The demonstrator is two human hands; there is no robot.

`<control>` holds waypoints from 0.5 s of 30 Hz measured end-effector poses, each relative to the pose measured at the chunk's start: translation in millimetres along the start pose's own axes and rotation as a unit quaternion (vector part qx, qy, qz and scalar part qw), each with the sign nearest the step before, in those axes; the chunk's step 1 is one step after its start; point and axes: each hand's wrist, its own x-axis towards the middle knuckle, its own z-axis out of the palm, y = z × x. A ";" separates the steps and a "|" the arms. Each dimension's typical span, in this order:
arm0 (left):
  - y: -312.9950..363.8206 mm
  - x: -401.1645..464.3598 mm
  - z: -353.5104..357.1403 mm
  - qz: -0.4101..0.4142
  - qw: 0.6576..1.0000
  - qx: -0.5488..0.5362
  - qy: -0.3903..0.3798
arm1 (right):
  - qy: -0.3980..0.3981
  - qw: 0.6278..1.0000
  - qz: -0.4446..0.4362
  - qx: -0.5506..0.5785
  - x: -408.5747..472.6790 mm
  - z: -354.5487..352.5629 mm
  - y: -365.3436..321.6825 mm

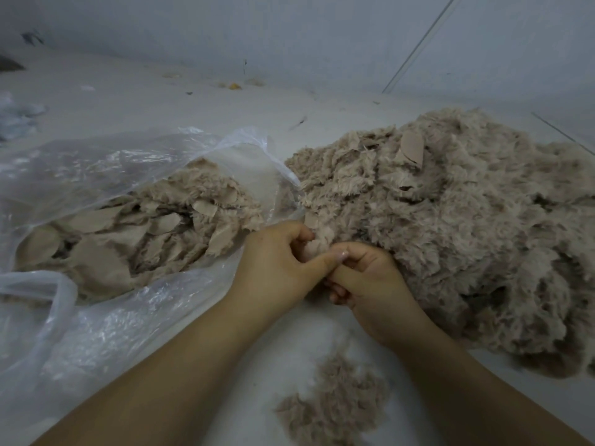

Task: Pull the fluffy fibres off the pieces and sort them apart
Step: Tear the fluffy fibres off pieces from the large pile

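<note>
Pale floor, wall and scattered litter

The white floor (pixel 193 101) runs back to a pale wall (pixel 289 30), which a thin dark line (pixel 418 46) crosses at a slant at the far right. Small yellow scraps (pixel 234 86) lie on the floor close to the wall. Crumpled pale bluish material (pixel 16 115) sits at the far left edge, with a dark shape (pixel 9 64) beyond it.
</note>
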 end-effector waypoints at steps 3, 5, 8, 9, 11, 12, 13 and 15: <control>-3.5 2.0 3.4 -0.049 0.995 -0.092 0.005 | 0.014 1.000 0.004 0.010 0.1 0.3 -1.2; -5.5 3.6 1.4 -0.092 0.976 -0.195 0.019 | 0.019 0.998 0.026 0.047 1.0 -0.9 -3.1; -3.0 2.6 -2.5 -0.105 0.944 -0.312 -0.005 | -0.014 0.996 0.046 0.070 1.4 -2.4 -7.1; -2.1 2.0 -3.0 -0.096 0.941 -0.324 -0.017 | -0.028 0.996 0.049 0.070 1.4 -3.5 -8.0; -0.7 0.6 -2.1 -0.081 0.941 -0.329 -0.027 | -0.061 0.995 0.053 0.056 1.5 -5.2 -9.7; -0.2 0.1 -1.1 -0.080 0.940 -0.330 -0.026 | -0.074 0.994 0.057 0.054 1.3 -5.8 -10.5; -0.2 -0.2 -0.2 -0.080 0.940 -0.331 -0.022 | -0.077 0.993 0.064 0.062 1.9 -6.6 -10.4; -0.4 0.0 0.7 -0.079 0.944 -0.319 -0.010 | -0.064 0.991 0.085 0.081 2.8 -7.3 -10.4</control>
